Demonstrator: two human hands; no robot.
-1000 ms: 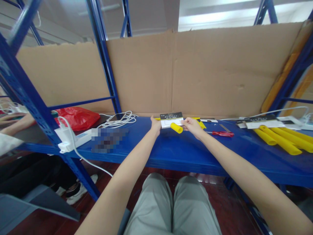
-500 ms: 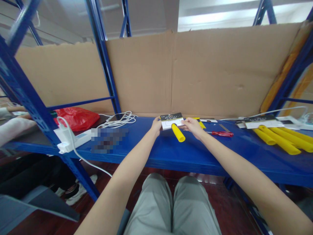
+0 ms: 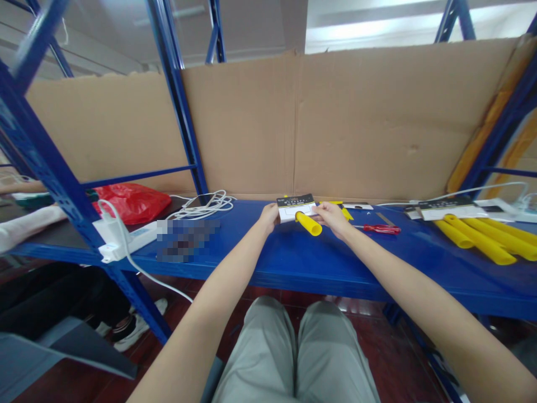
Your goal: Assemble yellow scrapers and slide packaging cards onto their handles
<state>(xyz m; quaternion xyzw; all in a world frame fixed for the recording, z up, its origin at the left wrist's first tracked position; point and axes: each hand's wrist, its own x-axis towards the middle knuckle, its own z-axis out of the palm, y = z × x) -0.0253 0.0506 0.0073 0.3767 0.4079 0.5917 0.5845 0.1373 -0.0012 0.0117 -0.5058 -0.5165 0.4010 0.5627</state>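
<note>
Head: flat card (image 3: 289, 212) with hollow yellow tube (image 3: 308, 224), in grasp of left hand (image 3: 269, 216) and right hand (image 3: 331, 218).

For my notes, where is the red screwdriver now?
In the head view, the red screwdriver lies on the blue shelf, just right of the right hand.

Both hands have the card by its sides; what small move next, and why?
I'd probably steady the card with the left hand and straighten the yellow tube with the right hand, since both hold the card's side edges, and the tube slants out past its lower edge.
</note>
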